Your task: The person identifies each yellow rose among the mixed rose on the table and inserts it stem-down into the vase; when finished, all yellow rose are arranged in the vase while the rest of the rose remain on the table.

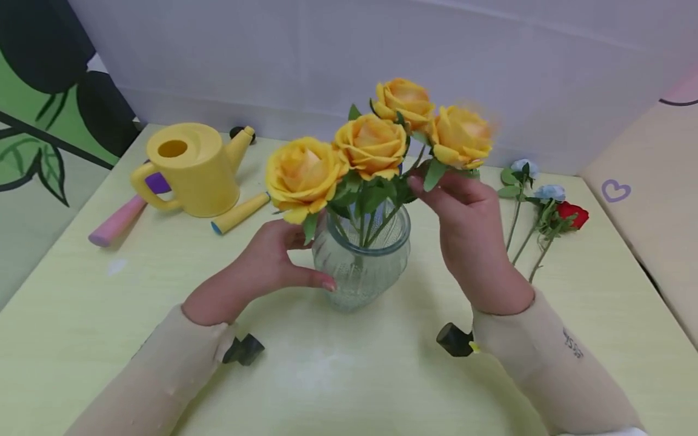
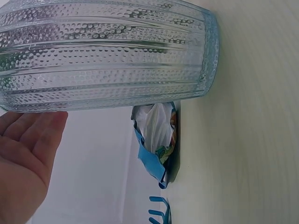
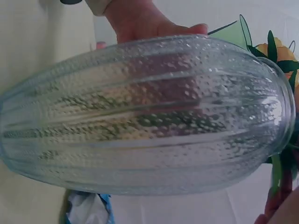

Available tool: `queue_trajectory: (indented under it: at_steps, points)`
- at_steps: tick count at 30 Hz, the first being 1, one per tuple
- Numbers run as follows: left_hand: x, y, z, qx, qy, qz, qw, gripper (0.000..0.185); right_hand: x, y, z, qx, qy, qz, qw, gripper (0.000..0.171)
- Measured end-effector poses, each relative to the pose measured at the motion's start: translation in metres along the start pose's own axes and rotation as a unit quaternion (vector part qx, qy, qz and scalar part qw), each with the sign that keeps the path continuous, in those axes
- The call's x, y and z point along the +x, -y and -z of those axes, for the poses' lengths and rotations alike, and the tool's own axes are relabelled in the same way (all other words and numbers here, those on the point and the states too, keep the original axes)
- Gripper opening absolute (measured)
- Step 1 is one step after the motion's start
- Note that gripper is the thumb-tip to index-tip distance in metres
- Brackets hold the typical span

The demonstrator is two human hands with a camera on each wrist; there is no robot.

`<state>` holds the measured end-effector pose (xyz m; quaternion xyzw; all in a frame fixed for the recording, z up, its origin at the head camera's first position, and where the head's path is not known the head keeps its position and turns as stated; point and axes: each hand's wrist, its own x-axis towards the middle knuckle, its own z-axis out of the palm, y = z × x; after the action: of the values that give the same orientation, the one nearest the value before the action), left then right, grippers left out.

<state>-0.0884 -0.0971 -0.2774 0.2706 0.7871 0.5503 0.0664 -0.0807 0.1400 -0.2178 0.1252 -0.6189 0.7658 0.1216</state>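
Observation:
A ribbed clear glass vase (image 1: 368, 275) stands upright on the table, with several yellow roses rising out of its mouth. My left hand (image 1: 269, 260) holds the vase from its left side, thumb at the front and fingers toward the back. In the left wrist view those fingers (image 2: 42, 140) touch the textured glass (image 2: 107, 60). At the right of the bunch, my right hand (image 1: 471, 236) pinches the green stem just under the rightmost yellow rose (image 1: 460, 138), whose outer edge is blurred. The right wrist view shows mostly the vase (image 3: 149, 116), with the right fingers partly cut off.
On the left stand a yellow watering can (image 1: 199, 175), a pink-handled tool (image 1: 117, 223) and a yellow handle (image 1: 240, 214). Two light-blue flowers (image 1: 549, 192) and a red rose (image 1: 571, 215) lie at the right. A blue-and-white packet (image 2: 156, 135) sits behind the vase, near a blue rake (image 2: 160, 211).

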Motion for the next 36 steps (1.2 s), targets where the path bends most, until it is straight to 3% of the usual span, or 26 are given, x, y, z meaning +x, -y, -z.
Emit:
queue_trajectory:
  at_steps: [5, 9, 14, 17, 18, 21, 23, 24, 25, 26, 27, 29, 30, 32, 33, 35, 36]
  points:
    - [0.0, -0.001, 0.001, -0.001, 0.003, 0.017, 0.9999, 0.087, -0.007, -0.014, 0.001, 0.015, 0.032, -0.048, 0.998, 0.035]
    - [-0.001, -0.001, 0.001, -0.005, 0.008, 0.035, 0.9994, 0.087, -0.008, -0.021, 0.008, 0.104, 0.061, -0.052, 0.991, 0.015]
    - [-0.001, -0.001, 0.002, -0.005, 0.01, 0.026, 0.9996, 0.086, 0.014, -0.026, 0.015, 0.254, 0.138, -0.066, 0.955, 0.022]
    - [-0.001, -0.001, 0.003, -0.006, 0.003, 0.024, 0.9997, 0.086, 0.038, -0.029, 0.014, 0.281, 0.185, -0.111, 0.935, 0.016]
    - [-0.002, -0.001, 0.004, -0.007, 0.001, 0.023, 0.9997, 0.086, 0.048, -0.031, 0.015, 0.222, 0.213, -0.092, 0.947, 0.015]
    - [-0.003, -0.001, 0.004, -0.007, -0.004, 0.019, 0.9998, 0.086, 0.074, -0.042, 0.019, 0.188, 0.272, -0.131, 0.935, 0.015]
    - [-0.004, -0.001, 0.004, -0.006, -0.007, 0.012, 0.9999, 0.086, 0.085, -0.051, 0.028, 0.132, 0.296, -0.108, 0.94, 0.023]
    - [-0.004, -0.001, 0.004, -0.006, -0.008, 0.007, 0.9999, 0.086, 0.097, -0.066, 0.039, 0.083, 0.309, -0.071, 0.945, 0.03]
    - [-0.004, -0.001, 0.004, -0.006, -0.009, 0.001, 0.9999, 0.086, 0.108, -0.082, 0.051, 0.12, 0.312, -0.085, 0.938, 0.034]
    - [-0.004, -0.002, 0.004, -0.007, -0.01, -0.003, 0.9999, 0.087, 0.119, -0.097, 0.062, 0.144, 0.307, -0.082, 0.937, 0.029]
    - [-0.004, -0.002, 0.004, -0.008, -0.011, -0.008, 0.9999, 0.088, 0.122, -0.107, 0.072, 0.111, 0.277, -0.071, 0.952, 0.029]
    - [-0.003, -0.003, 0.005, -0.005, -0.012, -0.015, 0.9998, 0.089, 0.121, -0.118, 0.084, 0.077, 0.228, -0.078, 0.967, 0.026]
    - [-0.003, -0.003, 0.005, -0.004, -0.012, -0.018, 0.9998, 0.09, 0.13, -0.13, 0.09, 0.023, 0.234, -0.049, 0.971, 0.02]
    - [-0.003, -0.003, 0.005, -0.003, -0.011, -0.017, 0.9998, 0.092, 0.114, -0.112, 0.076, 0.076, 0.209, -0.115, 0.968, 0.011]
    - [-0.003, -0.003, 0.005, -0.003, -0.01, -0.017, 0.9998, 0.093, 0.105, -0.101, 0.068, 0.057, 0.218, -0.127, 0.966, 0.014]
    - [-0.003, -0.002, 0.005, -0.006, -0.009, -0.014, 0.9998, 0.094, 0.096, -0.081, 0.05, 0.095, 0.27, -0.138, 0.948, 0.018]
    - [-0.003, -0.002, 0.005, -0.008, -0.009, -0.014, 0.9998, 0.094, 0.093, -0.073, 0.042, 0.132, 0.304, -0.143, 0.933, 0.022]
